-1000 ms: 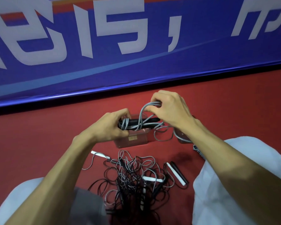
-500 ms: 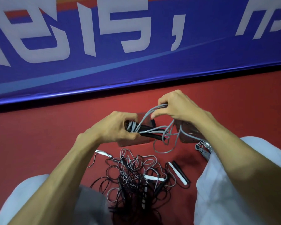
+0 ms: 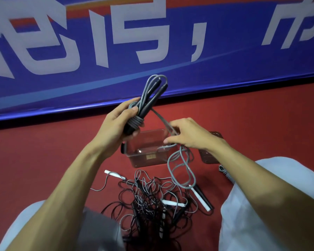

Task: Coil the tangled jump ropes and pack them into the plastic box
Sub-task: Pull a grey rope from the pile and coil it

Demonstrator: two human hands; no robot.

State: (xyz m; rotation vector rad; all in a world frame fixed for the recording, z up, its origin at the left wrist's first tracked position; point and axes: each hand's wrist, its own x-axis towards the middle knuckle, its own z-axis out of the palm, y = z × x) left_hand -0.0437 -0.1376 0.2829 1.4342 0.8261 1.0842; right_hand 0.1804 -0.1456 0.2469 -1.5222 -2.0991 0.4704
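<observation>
The left hand (image 3: 116,122) grips a grey rope (image 3: 147,100) bundled around its black handles and held above the clear box (image 3: 147,158). The right hand (image 3: 188,134) curls its fingers round the rope's loose tail over the box. The box stands on the red floor (image 3: 43,151), beside a tangle (image 3: 152,201) of other ropes.

A grey jump rope (image 3: 136,121), apparently wound round its handles, tilts above the clear plastic box (image 3: 149,158), tangled ropes (image 3: 149,200) nearer.

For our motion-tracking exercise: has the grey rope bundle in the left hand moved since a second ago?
Yes: the bundle rose from over the plastic box toward the blue banner.
</observation>
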